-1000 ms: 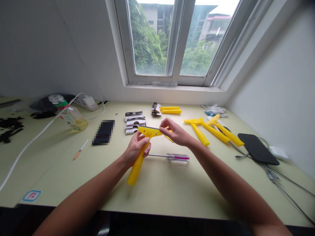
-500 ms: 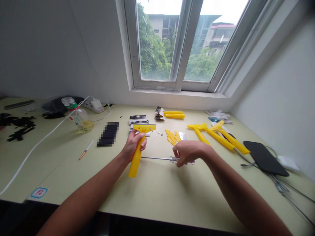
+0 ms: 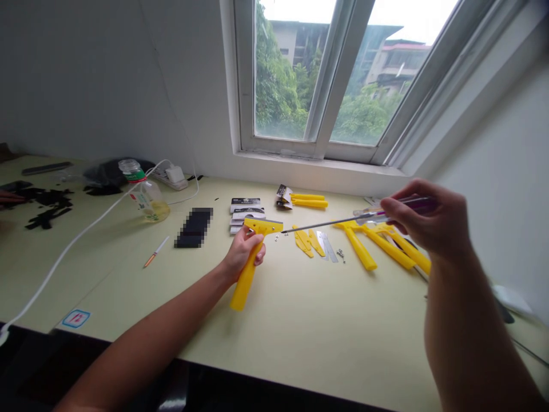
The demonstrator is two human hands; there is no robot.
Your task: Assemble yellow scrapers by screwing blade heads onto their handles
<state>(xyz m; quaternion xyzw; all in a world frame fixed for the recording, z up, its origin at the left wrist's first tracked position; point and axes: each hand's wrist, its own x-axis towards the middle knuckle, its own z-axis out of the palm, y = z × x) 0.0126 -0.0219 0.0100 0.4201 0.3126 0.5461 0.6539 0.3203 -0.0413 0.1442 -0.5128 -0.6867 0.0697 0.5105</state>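
My left hand (image 3: 244, 252) is wrapped round the upper handle of a yellow scraper (image 3: 246, 280), its wide head up with a metal strip along the edge. Screws show on that head. In my right hand (image 3: 429, 220) is a screwdriver (image 3: 330, 222) with a clear and purple handle, raised above the table. The shaft points left, and its tip is close to the right end of the scraper head; I cannot tell whether they touch. Small nuts (image 3: 277, 238) lie behind the tip. Yellow plates (image 3: 303, 242), metal blades (image 3: 328, 247) and small screws (image 3: 341, 255) lie between my hands.
More yellow scrapers (image 3: 360, 249) lie at the right, and packaged ones (image 3: 309, 200) by the window. Black-and-white packets (image 3: 245, 203), a phone (image 3: 194, 228), a utility knife (image 3: 156, 252) and a bottle (image 3: 148, 197) stand or lie left. Another person's hand (image 3: 11, 197) shows at the far left.
My right hand has lifted the screwdriver off the table and swung its tip toward the scraper head. My left hand still holds the scraper. The view has shifted slightly.
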